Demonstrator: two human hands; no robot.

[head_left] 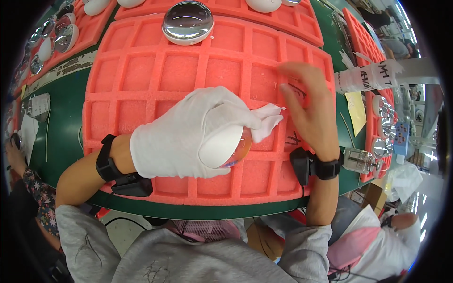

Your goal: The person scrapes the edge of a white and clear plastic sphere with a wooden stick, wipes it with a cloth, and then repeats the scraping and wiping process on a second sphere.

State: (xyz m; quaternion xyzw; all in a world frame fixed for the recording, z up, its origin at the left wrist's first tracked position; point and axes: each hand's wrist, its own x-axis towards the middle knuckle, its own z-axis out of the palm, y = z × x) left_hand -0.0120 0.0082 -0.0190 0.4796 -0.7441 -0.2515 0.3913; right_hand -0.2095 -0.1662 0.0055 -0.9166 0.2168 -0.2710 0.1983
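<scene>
My left hand (184,134), in a white glove, is closed round a rounded white part (222,147) with a shiny, mirror-like face turned to the right. At the glove's fingertips a crumpled white cloth (268,123) sticks out; whether the fingers pinch it or it only rests there, I cannot tell. Bare and slightly blurred, my right hand (309,106) hovers to the right of the cloth with thumb and fingers apart and nothing in them. Both hands are above a red foam tray (181,74) divided into square pockets. A mirrored dome with a white base (188,23) sits at the tray's far edge.
Beyond the tray lies another foam tray (302,21) with white parts. More domes lie on the left tray (85,28) and at the right. By my right wrist stands a glass bottle (358,160). A wrapped post (365,79) rises at right. Another person's hand (16,155) shows far left.
</scene>
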